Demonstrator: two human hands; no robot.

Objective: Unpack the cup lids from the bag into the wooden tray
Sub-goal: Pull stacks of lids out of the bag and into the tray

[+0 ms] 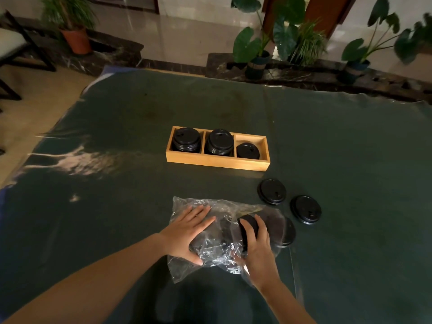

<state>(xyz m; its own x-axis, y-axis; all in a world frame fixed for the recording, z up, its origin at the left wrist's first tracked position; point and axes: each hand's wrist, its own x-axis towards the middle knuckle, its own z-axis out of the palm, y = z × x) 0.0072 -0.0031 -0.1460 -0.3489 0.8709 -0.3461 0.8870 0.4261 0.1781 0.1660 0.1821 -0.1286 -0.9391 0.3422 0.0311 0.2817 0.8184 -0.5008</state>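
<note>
— Clear crinkly plastic bag [210,232] lies on the dark green table [117,206]. What is the left hand [187,232] doing?
— It lies flat and spread on the bag.
— And the right hand [257,251]?
— It curls around black round cup lids [286,232] inside the bag.
— Where are other lids?
— Stacked in the three-part wooden tray [217,161]. Two loose black lids [271,191] lie right of the bag.

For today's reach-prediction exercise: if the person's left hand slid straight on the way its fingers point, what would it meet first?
After the bag under the left hand, probably the wooden tray, near its right end; depth is uncertain.
</note>
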